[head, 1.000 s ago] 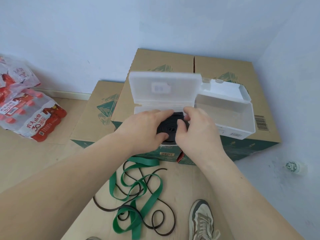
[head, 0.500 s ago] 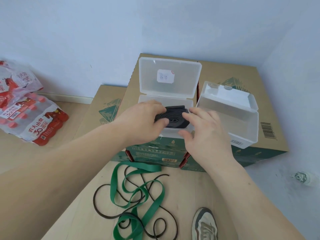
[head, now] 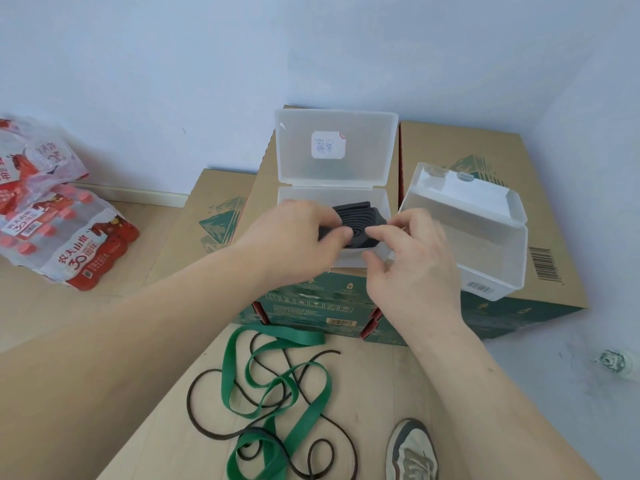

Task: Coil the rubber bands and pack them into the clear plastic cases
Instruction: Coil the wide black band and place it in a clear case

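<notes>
- My left hand [head: 298,237] grips the coiled black band [head: 358,221]: the fingers curl over its left side and the thumb lies on top, near the middle of the spiral.
- My right hand [head: 412,268] pinches the coil's right edge between thumb and forefinger; the other fingers are curled loosely beneath. The fingertips are a little blurred.
- The coil sits between both hands, tilted, partly down inside the base of the open clear case [head: 381,199]. The case's lid stands upright just beyond my fingers, with a small white label on it.
- The second clear case [head: 485,244] lies just right of my right hand, also open, its lid leaning back.
- Both cases rest on a cardboard box [head: 446,150] top, which runs under and beyond my hands.
- Below my wrists, on the floor, the green band [head: 277,393] lies loose, tangled with a thin dark band [head: 207,427].
- A shoe [head: 412,452] shows beneath my right forearm.
- Far off to the left of my left arm lie wrapped packs of bottles [head: 69,244] with red caps.
</notes>
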Demonstrator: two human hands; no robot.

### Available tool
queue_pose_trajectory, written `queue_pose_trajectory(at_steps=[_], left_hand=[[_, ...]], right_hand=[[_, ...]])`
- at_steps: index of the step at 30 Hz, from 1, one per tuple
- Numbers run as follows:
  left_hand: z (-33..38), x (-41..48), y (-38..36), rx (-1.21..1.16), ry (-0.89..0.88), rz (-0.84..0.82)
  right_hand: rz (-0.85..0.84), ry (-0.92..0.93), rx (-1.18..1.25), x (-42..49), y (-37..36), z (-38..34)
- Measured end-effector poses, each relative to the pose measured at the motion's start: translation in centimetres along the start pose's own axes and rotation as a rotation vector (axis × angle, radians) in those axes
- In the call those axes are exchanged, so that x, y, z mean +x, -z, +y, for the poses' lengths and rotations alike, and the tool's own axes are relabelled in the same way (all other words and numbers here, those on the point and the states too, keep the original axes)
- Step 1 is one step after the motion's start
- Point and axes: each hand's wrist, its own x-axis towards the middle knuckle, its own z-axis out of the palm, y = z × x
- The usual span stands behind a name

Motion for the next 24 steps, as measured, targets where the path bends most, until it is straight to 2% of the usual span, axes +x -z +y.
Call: queue_pose_trajectory(at_steps=[3, 5, 11, 18, 24], left_hand=[[0.6, 2.1, 0.7, 0.127, 0.151, -0.066], [1.4, 3.1, 0.5, 0.123, 0.197, -0.15], [1.3, 4.1, -0.8, -0.18, 0.276, -0.167], [0.5, 3.3, -1.9, -0.194, 0.176, -0.058], [0.9, 1.3, -3.0, -0.255, 0.123, 0.01]], right_hand=[[-0.014, 0.001, 0.074, 0.3, 0.0, -0.2], [-0.028, 0.025, 0.077, 0.7, 0.1, -0.1], [-0.122, -0.036, 0.114, 1.3, 0.3, 0.2], [-0.427, -0.026, 0.222, 2.7, 1.5, 0.9], [-0.426, -0.019, 0.241, 1.9, 1.5, 0.6]])
